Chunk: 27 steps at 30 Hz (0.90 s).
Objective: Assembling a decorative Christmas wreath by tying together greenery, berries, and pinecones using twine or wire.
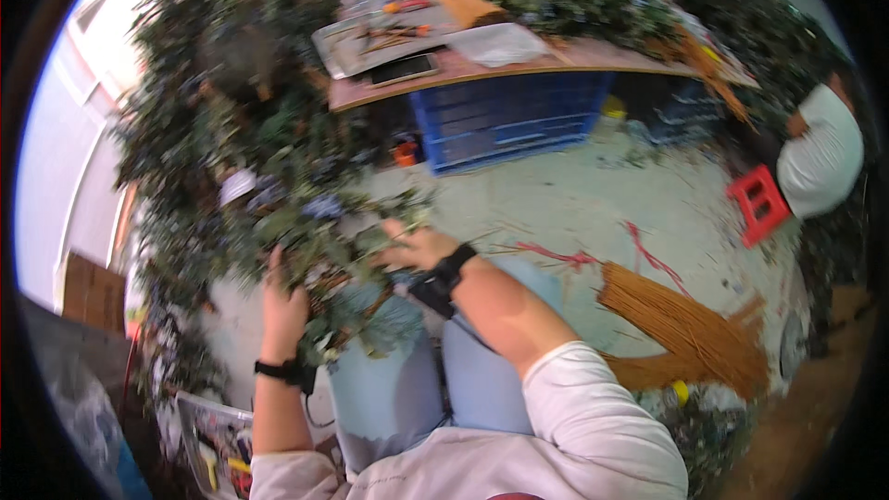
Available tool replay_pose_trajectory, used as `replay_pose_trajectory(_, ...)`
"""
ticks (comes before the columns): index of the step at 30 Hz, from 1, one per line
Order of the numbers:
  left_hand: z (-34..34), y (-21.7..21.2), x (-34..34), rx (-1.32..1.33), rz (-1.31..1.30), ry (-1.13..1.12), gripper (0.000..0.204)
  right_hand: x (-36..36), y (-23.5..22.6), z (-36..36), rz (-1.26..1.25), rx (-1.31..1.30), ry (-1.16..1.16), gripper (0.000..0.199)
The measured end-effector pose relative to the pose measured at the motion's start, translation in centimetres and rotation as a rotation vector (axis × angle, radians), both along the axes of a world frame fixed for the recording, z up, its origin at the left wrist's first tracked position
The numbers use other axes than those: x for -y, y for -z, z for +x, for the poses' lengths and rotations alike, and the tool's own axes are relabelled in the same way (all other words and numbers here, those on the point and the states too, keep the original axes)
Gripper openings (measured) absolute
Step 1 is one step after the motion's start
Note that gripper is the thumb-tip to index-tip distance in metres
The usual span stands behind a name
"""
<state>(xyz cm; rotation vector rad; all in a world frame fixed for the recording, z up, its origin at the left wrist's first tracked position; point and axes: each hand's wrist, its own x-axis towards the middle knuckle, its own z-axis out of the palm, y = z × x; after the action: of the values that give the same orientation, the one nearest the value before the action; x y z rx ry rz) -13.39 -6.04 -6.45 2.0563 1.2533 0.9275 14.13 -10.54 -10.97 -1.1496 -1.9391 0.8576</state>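
A bundle of green leafy branches with small blue flowers lies across my lap, its brown stems pointing toward my knees. My left hand grips the bundle from below, with a black band on that wrist. My right hand rests on top of the foliage with fingers curled into the leaves; a black watch sits on that wrist. Both sleeves are white and my trousers are light blue.
A big heap of the same greenery rises at the left. A wooden table holds a tray, tools, a phone and more foliage, over a blue crate. A sheaf of orange-brown sticks lies on the floor. A red stool stands beside a person in white.
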Motion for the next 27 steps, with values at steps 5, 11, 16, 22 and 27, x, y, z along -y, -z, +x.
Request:
replay_pose_trajectory(5,-0.1,-1.1,1.1,-0.107,-0.036,-0.076,0.062,-5.9,6.4,2.2,-0.411,0.615,0.205,0.035)
replay_pose_trajectory(11,2.7,-5.3,4.1,-0.176,-0.062,-0.036,0.057,-3.1,1.5,2.7,-0.197,0.420,0.209,0.031)
replay_pose_trajectory(16,3.7,-5.7,4.5,-0.266,0.196,0.127,0.047,-8.6,-3.3,0.5,-0.089,0.255,0.177,0.026)
replay_pose_trajectory(22,3.0,-5.2,5.5,0.338,-0.011,0.396,0.047,-6.4,-4.8,0.9,0.059,0.088,0.134,0.024)
replay_pose_trajectory(27,-0.1,-5.0,4.0,-0.047,0.452,0.481,0.041,-2.8,-5.1,-1.2,0.192,-0.051,0.085,0.025)
